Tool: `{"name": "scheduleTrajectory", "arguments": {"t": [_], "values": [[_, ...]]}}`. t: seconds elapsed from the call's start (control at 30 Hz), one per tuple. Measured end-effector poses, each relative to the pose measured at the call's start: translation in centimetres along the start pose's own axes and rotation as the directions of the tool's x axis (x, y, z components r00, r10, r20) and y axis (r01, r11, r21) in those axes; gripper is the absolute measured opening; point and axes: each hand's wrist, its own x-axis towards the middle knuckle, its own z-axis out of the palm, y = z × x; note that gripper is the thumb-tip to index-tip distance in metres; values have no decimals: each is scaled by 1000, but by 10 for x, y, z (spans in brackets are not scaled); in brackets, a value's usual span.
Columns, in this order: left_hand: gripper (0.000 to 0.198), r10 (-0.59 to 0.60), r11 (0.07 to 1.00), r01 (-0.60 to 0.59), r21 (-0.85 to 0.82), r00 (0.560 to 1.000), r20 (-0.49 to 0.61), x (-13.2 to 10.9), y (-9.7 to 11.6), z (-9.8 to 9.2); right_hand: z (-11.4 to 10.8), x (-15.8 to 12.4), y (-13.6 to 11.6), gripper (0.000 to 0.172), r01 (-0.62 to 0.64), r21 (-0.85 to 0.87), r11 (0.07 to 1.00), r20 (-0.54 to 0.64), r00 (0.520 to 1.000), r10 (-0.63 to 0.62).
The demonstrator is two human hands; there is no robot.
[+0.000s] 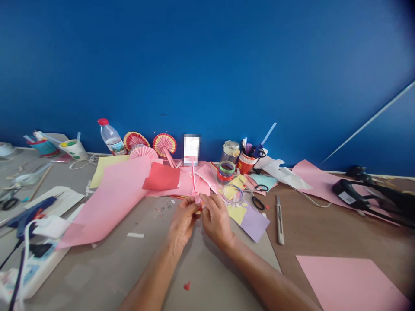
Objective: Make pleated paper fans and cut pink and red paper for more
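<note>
Blue wall [207, 77]; 2 red-yellow fans [164, 144] [136, 141]; 2 hands [183, 216] [218, 218] pinching 1 pink piece [197, 198].

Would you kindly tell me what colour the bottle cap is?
The bottle cap is red; the head view shows it best.

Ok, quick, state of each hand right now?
Left hand: closed, pinching a pink paper piece.
Right hand: closed, pinching the same pink paper piece.

Right hand [216, 217] left of scissors [259, 208]; knife [279, 222] (right)
</note>
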Motion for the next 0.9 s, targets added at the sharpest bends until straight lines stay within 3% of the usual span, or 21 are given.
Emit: {"name": "scheduleTrajectory", "arguments": {"t": [0.13, 0.23, 0.53, 0.9], "values": [[28, 123, 983, -101, 155, 983, -137, 0, 1, -2, -5, 3, -1, 38, 52, -99, 994, -1, 999, -52], [26, 201, 959, -157, 236, 963, -178, -1, 2, -1, -4, 3, 0, 36, 60, -154, 986, 28, 998, -56], [24, 310, 921, -262, 287, 941, -134, 0, -5, 1, 6, 1, 1, 32, 106, -273, 956, 69, 994, -90], [16, 460, 822, -388, 417, 884, -85, 0, -11, 0, 2, 4, -7, 29, 115, -220, 969, 106, 990, -93]]}}
